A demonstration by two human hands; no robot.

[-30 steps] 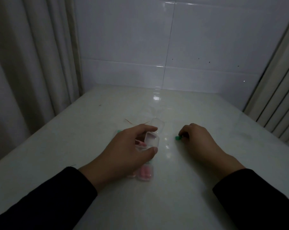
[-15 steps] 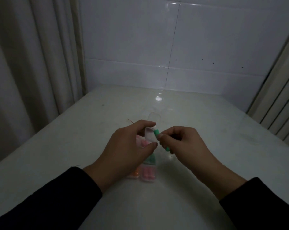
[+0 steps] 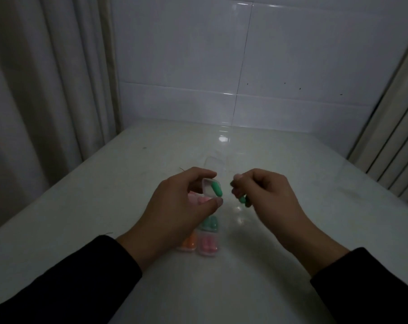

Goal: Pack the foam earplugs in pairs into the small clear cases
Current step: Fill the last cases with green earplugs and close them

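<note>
My left hand (image 3: 182, 204) grips a small clear case (image 3: 207, 187) between thumb and fingers, lifted above the table. One green earplug (image 3: 216, 188) lies in that case. My right hand (image 3: 266, 195) is just to the right of it, a short gap apart, and pinches a second green earplug (image 3: 243, 199) in its curled fingers. Under my left hand, partly hidden, sit filled cases: a pink one (image 3: 198, 199), a green one (image 3: 210, 223), an orange one (image 3: 188, 242) and another pink one (image 3: 208, 244).
A clear lid or case (image 3: 214, 163) lies on the white table (image 3: 292, 230) just beyond my hands. A tiled wall closes the far side. A curtain hangs on the left and a ribbed panel stands on the right.
My right hand brought green earplugs from the table to the case. One now lies inside the case, and the hand has drawn back a little to the right with the other.
</note>
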